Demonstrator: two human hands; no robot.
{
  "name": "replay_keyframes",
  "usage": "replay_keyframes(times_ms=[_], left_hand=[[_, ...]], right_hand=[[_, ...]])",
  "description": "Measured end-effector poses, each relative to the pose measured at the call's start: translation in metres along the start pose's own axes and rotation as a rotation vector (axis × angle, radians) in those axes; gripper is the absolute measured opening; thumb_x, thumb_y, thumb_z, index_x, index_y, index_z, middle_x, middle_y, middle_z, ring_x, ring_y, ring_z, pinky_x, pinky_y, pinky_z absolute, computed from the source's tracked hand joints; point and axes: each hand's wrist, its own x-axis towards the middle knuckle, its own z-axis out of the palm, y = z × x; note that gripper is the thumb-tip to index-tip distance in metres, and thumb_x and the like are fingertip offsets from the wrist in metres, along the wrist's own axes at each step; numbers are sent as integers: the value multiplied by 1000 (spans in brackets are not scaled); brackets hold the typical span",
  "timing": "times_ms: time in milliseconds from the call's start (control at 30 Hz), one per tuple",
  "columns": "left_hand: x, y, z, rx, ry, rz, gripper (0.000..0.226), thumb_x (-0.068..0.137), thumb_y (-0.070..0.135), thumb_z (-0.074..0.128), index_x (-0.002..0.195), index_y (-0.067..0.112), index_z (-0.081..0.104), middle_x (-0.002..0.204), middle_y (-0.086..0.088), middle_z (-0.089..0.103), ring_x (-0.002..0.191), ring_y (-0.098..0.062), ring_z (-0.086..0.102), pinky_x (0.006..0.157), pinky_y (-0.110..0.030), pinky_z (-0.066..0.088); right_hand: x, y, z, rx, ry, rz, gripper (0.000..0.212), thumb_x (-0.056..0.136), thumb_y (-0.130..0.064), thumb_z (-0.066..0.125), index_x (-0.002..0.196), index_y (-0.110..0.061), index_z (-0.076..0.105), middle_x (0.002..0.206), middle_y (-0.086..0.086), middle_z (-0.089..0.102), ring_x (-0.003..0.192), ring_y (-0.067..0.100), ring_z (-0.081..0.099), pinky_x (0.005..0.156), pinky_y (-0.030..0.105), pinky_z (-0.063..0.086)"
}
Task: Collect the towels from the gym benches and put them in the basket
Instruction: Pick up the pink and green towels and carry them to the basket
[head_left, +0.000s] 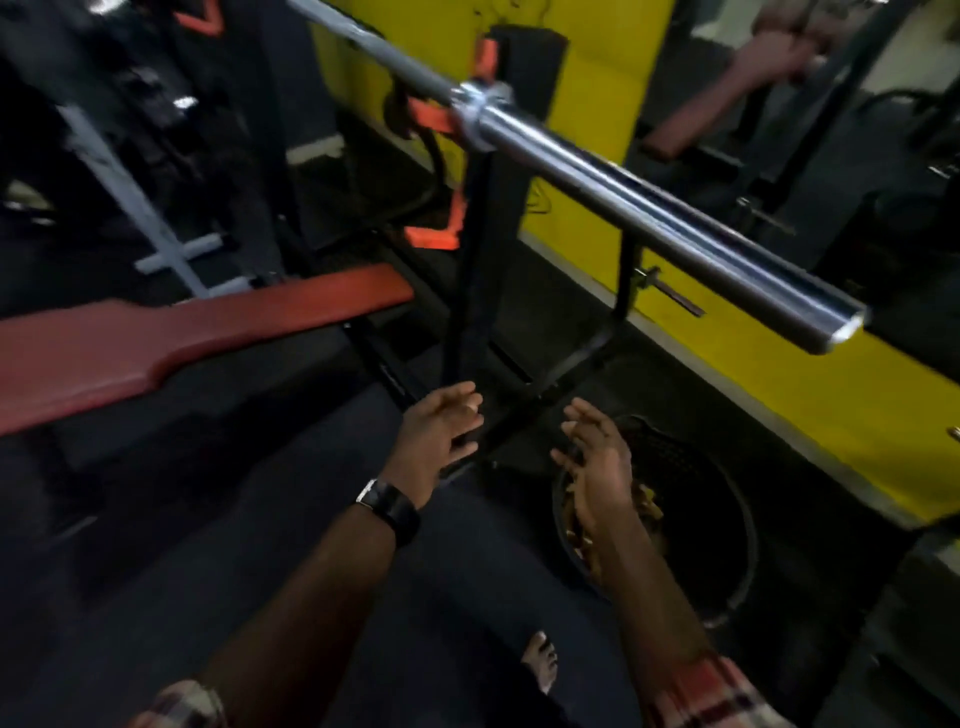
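Left hand (440, 435) grip slack, empty; right hand (597, 467) same, over one basket (685, 467); one red bench (156, 338).

The light is dim. A yellow wall (862, 400) runs along the right above a dark, possibly rubber floor (156, 545). A chrome barbell (649, 208) lies across a black steel rack (475, 270).

Yellow wall (597, 73), red-brown tabletop (156, 343), silver bar (649, 208).
Black mesh basket (696, 467); black watch (396, 512); sleeves (711, 691) checked red, white and dark; black rack (480, 260) with orange patches (434, 236); dark grey floor (208, 545).
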Motion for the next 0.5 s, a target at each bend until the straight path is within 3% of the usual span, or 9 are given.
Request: replay_keyframes(times_ms=[167, 500], left_hand=[[-70, 29, -125, -59, 169, 134, 29, 96, 5, 56, 121, 18, 62, 128, -3, 65, 124, -25, 60, 101, -46, 49], [-213, 61, -377, -307, 546, 381, 19, 100, 13, 51, 112, 21, 63, 125, -1, 65, 116, -20, 59, 98, -44, 46]], right_hand=[[-66, 24, 116, -79, -257, -48, 27, 93, -9, 53, 109, -27, 66, 115, -9, 66, 106, 10, 60, 76, 30, 49], [-236, 108, 361, -137, -783, -13, 23, 93, -8, 55, 103, -25, 67, 113, -1, 68, 109, 17, 59, 80, 39, 50]])
